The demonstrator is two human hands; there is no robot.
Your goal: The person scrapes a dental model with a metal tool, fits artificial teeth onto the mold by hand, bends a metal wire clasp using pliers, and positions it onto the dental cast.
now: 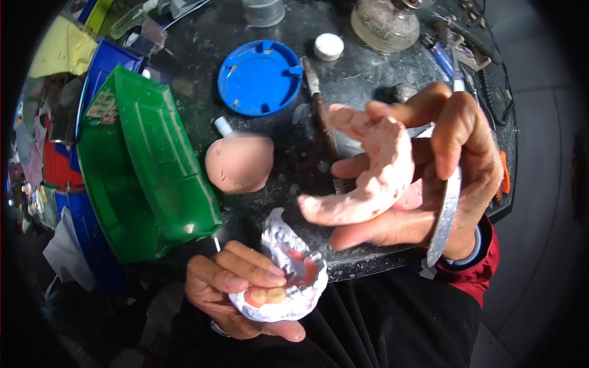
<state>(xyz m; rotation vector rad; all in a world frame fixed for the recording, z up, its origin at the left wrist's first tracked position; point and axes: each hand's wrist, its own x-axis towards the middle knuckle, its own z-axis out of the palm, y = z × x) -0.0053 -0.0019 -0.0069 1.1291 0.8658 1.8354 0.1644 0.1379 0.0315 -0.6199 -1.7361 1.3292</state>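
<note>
Between the curled fingers of our right hand (pixel 478 159), a pale pink arch-shaped piece (pixel 389 168) is clamped over the table's near edge, and the same hand also grips a knife (pixel 446 227), its blade pointing down towards our lap. Our left hand (pixel 215 279) has its fingertips together, pinching a white arch-shaped mould (pixel 300 305) near two yellowish teeth (pixel 268 296); pink material shows inside it. We judge the step to be handling the two pieces side by side, the knife parked rather than cutting. Any closer work would call for turning that blade away and steadying the mould by its rim.

Further out on the dark table (pixel 282 156), a round pink disc (pixel 239 162) lies beside the green bin (pixel 162 159), which crowds our left side. Beyond are a blue lid (pixel 261 78), a brown-handled tool (pixel 323 116), a white cap (pixel 329 46) and a glass jar (pixel 385 26). The brown-handled tool lies just behind the pink piece, where our right fingers could knock it.
</note>
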